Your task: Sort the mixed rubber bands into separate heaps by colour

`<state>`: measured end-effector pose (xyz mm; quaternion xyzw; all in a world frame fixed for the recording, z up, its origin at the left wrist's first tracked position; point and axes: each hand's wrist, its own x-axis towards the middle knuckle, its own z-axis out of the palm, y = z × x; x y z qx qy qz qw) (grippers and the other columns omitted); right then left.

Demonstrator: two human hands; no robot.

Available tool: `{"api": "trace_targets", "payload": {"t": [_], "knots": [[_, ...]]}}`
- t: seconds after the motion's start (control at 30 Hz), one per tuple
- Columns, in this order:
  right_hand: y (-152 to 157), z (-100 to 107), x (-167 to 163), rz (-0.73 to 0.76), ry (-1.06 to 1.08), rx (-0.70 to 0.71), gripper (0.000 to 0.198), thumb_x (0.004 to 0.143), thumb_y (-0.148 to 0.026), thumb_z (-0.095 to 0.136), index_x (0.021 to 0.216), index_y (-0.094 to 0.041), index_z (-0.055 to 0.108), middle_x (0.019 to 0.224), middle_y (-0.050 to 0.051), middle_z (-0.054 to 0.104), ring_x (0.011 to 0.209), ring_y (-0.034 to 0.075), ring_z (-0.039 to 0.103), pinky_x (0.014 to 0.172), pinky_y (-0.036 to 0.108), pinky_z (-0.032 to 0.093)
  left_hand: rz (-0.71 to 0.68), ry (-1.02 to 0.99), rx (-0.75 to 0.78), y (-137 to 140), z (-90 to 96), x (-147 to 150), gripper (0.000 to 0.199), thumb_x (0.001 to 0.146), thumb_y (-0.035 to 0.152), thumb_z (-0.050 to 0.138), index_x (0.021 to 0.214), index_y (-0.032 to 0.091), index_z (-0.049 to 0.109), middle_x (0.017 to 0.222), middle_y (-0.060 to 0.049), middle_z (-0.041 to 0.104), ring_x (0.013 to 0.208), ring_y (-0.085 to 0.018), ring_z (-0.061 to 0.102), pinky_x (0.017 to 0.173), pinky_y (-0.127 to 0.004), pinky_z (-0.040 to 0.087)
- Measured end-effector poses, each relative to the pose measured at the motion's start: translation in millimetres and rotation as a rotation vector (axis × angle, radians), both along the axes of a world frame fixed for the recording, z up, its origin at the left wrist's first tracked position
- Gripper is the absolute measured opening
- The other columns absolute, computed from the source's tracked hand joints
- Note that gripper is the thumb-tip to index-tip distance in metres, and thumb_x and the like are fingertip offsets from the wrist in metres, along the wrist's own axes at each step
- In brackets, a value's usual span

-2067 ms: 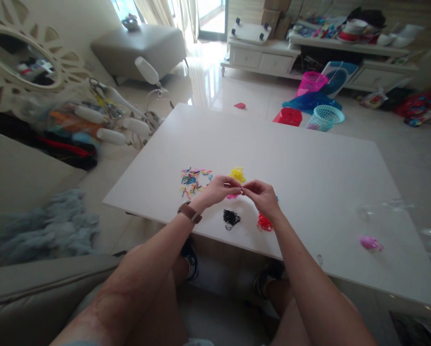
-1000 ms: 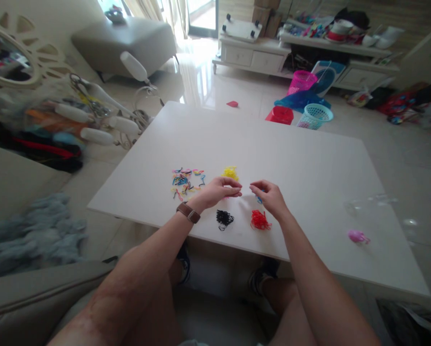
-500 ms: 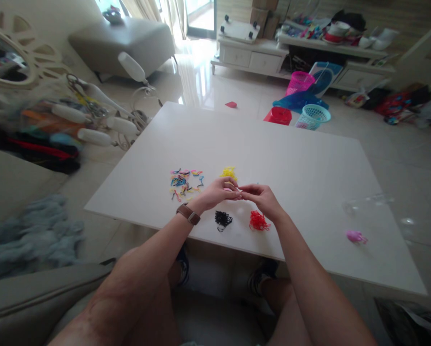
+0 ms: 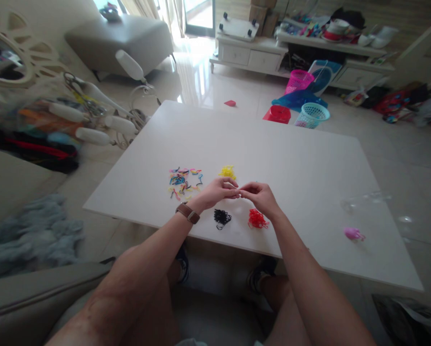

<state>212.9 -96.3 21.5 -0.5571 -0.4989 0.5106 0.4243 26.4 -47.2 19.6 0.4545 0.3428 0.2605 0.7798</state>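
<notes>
My left hand [image 4: 221, 191] and my right hand [image 4: 260, 194] meet fingertip to fingertip above the white table [image 4: 298, 163]. Both are pinched closed; whatever lies between the fingers is too small to make out. Just beyond my left hand is a pile of yellow rubber bands [image 4: 227, 172]. Nearer to me lie a pile of black rubber bands [image 4: 221, 217] and, below my right hand, a pile of red rubber bands [image 4: 258, 219]. Farther left, small multicoloured looped bands [image 4: 179, 179] are spread in a loose group.
A pink bundle [image 4: 353, 234] and a clear plastic container [image 4: 367, 199] are on the table's right side. Past the far edge stand a light blue basket [image 4: 312, 115], a red stool-like item [image 4: 278, 114] and a pink basket [image 4: 299, 81]. A white lamp [image 4: 120, 125] stands at left.
The hands stay pinched together in nearly the same place. The whole view has shifted slightly; the piles look unchanged.
</notes>
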Motion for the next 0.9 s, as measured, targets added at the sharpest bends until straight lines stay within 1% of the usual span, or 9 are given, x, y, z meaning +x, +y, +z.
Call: {"api": "trace_targets", "payload": {"t": [0.1, 0.2, 0.4, 0.53, 0.63, 0.73, 0.8, 0.9], "knots": [[0.8, -2.0, 0.3, -0.028, -0.047, 0.003, 0.024, 0.068, -0.040, 0.081, 0.074, -0.018, 0.074, 0.070, 0.003, 0.073, 0.068, 0.018, 0.066, 0.066, 0.030, 0.051, -0.018, 0.004, 0.001, -0.1, -1.0, 0.6, 0.038, 0.066, 0.023, 0.088, 0.092, 0.013, 0.062, 0.084, -0.009, 0.075, 0.084, -0.018, 0.071, 0.087, -0.036, 0.051], [1.9, -3.1, 0.2, -0.033, -0.067, -0.018, 0.024, 0.070, -0.040, 0.078, 0.073, -0.017, 0.073, 0.066, 0.003, 0.071, 0.064, 0.016, 0.064, 0.064, 0.029, 0.050, -0.027, 0.017, -0.002, 0.1, -1.9, 1.1, 0.036, 0.066, 0.017, 0.087, 0.092, 0.013, 0.062, 0.085, -0.009, 0.075, 0.085, -0.018, 0.071, 0.088, -0.036, 0.050], [4.2, -4.5, 2.1, -0.073, -0.054, -0.045, 0.026, 0.068, -0.042, 0.079, 0.072, -0.017, 0.072, 0.064, 0.002, 0.068, 0.062, 0.016, 0.063, 0.064, 0.029, 0.051, -0.003, 0.065, -0.010, -0.1, 0.6, 0.9, 0.033, 0.065, 0.014, 0.085, 0.091, 0.013, 0.064, 0.084, -0.009, 0.075, 0.085, -0.018, 0.071, 0.087, -0.037, 0.051], [5.5, -7.3, 2.7, -0.110, -0.056, -0.033, 0.025, 0.068, -0.040, 0.079, 0.072, -0.017, 0.071, 0.062, 0.002, 0.068, 0.061, 0.016, 0.063, 0.063, 0.029, 0.051, -0.004, 0.109, 0.045, 0.3, 1.3, 0.9, 0.029, 0.066, 0.014, 0.082, 0.090, 0.013, 0.066, 0.086, -0.008, 0.074, 0.082, -0.017, 0.069, 0.084, -0.035, 0.051], [6.5, -8.9, 3.6, -0.201, -0.062, -0.007, 0.023, 0.069, -0.039, 0.077, 0.073, -0.017, 0.071, 0.063, 0.002, 0.068, 0.061, 0.016, 0.063, 0.063, 0.029, 0.051, 0.021, 0.220, 0.146, 6.6, 0.2, -4.2, 0.025, 0.066, 0.014, 0.079, 0.087, 0.014, 0.066, 0.084, -0.008, 0.073, 0.078, -0.017, 0.068, 0.075, -0.032, 0.052], [7.1, -9.4, 5.6, -0.279, -0.074, 0.014, 0.021, 0.070, -0.038, 0.076, 0.073, -0.018, 0.070, 0.063, 0.001, 0.067, 0.060, 0.015, 0.062, 0.062, 0.029, 0.051, 0.119, 0.439, 0.339, 17.0, -0.2, -15.6, 0.018, 0.067, 0.013, 0.074, 0.083, 0.015, 0.065, 0.079, -0.007, 0.070, 0.070, -0.017, 0.065, 0.063, -0.028, 0.049], [7.2, -9.6, 7.0, -0.298, -0.081, 0.013, 0.021, 0.070, -0.038, 0.075, 0.073, -0.018, 0.070, 0.062, 0.001, 0.067, 0.060, 0.015, 0.062, 0.061, 0.029, 0.051, 0.168, 0.563, 0.457, 22.4, -1.2, -23.3, 0.015, 0.066, 0.010, 0.069, 0.080, 0.015, 0.065, 0.076, -0.005, 0.069, 0.068, -0.017, 0.064, 0.061, -0.027, 0.047], [7.0, -10.0, 7.5, -0.292, -0.086, 0.005, 0.022, 0.071, -0.039, 0.075, 0.074, -0.017, 0.070, 0.063, 0.002, 0.067, 0.060, 0.015, 0.062, 0.062, 0.029, 0.051, 0.181, 0.684, 0.588, 24.7, -7.5, -28.8, 0.015, 0.066, 0.008, 0.065, 0.078, 0.017, 0.066, 0.071, -0.004, 0.068, 0.068, -0.017, 0.063, 0.063, -0.027, 0.046]]}}
